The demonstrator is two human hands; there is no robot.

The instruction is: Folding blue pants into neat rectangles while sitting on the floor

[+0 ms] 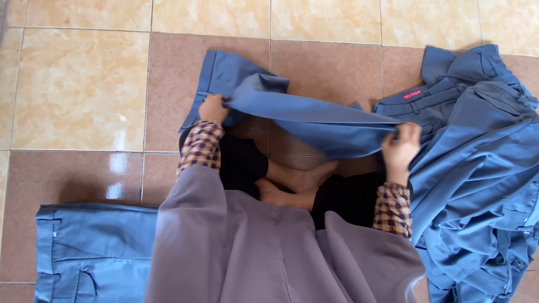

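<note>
A pair of blue trousers is stretched between my two hands, just above the tiled floor in front of my crossed legs. My left hand grips the cloth near its left end, where the fabric folds over onto the floor. My right hand pinches the other end, next to the pile on the right. Both wrists show checked cuffs under wide grey sleeves.
A heap of several blue trousers lies at the right, one with a red label. Folded blue trousers lie flat at the lower left. My bare feet rest between my arms. The floor is beige and pink tile.
</note>
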